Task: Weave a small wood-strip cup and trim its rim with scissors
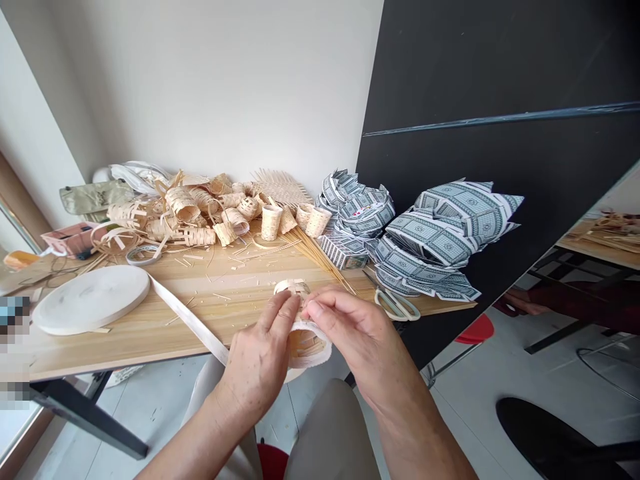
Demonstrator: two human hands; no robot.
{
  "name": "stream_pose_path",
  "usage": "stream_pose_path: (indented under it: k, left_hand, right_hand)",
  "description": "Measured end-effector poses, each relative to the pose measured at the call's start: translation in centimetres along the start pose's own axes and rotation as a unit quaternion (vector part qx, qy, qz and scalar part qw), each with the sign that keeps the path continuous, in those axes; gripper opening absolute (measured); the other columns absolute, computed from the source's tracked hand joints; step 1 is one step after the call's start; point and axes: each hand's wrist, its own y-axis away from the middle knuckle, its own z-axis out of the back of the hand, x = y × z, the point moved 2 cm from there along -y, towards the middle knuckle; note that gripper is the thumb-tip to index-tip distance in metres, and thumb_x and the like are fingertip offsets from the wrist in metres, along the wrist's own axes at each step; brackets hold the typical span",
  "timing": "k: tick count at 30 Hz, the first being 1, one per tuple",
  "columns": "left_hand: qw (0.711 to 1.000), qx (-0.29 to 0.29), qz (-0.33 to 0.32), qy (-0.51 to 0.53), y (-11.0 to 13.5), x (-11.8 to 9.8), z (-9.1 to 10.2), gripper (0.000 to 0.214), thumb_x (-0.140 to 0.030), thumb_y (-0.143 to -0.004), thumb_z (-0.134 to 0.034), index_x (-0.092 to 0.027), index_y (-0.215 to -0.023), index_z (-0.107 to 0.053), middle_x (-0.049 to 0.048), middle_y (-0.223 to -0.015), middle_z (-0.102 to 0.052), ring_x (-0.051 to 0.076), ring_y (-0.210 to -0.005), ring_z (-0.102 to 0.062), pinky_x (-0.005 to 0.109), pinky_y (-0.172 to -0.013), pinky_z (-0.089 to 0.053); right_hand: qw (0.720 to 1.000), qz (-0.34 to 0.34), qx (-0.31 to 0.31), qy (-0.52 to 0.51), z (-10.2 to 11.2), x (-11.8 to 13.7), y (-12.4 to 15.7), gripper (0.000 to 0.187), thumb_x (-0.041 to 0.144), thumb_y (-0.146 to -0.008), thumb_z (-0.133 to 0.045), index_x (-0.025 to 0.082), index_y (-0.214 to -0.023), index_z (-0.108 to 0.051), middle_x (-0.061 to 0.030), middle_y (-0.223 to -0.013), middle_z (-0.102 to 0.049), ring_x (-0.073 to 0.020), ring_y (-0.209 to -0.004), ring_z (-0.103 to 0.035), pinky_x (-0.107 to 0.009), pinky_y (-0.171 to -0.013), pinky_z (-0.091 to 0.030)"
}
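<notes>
My left hand and my right hand both grip a small woven basket just off the near edge of the wooden table. The basket lies on its side with its pale rim toward me. My right thumb and forefinger pinch the rim at its top. My left fingers wrap around its left side. A flat white strip runs from under my left hand up to a large white coil of the same band on the table's left.
A heap of small woven baskets and loose strips lies at the back. Thin sticks, scissors and folded patterned-paper pieces lie right. A tape roll is near the coil. A black wall stands right; a red stool below.
</notes>
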Motion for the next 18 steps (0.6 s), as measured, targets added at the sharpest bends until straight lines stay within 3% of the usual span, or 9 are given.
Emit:
stream_pose_path:
  k: [10,18]
  left_hand:
    - [0.996,-0.019,-0.085,-0.016,0.4,0.7,-0.6,0.055,-0.005,-0.078,-0.035,-0.023,-0.13,-0.04,0.0057,-0.134,-0.048,0.017,-0.076,-0.068,0.025,-0.049,-0.052]
    - [0.989,-0.036,-0.139,-0.022,0.4,1.2,-0.5,0.055,-0.005,-0.081,-0.032,-0.022,-0.133,-0.036,0.0077,-0.134,-0.047,0.017,-0.072,-0.068,0.026,-0.051,-0.054]
  right_hand:
    - [0.993,-0.093,0.043,0.064,0.8,0.5,0.1,0.022,0.03,-0.074,-0.05,0.016,-0.057,-0.052,0.003,-0.055,-0.044,-0.0097,-0.057,-0.04,-0.022,-0.051,-0.029]
    - [0.992,-0.104,0.064,0.035,1.2,0.1,-0.3,0.025,0.033,-0.074,-0.051,0.015,-0.056,-0.054,0.0005,-0.056,-0.05,-0.0108,-0.057,-0.045,-0.022,-0.051,-0.034]
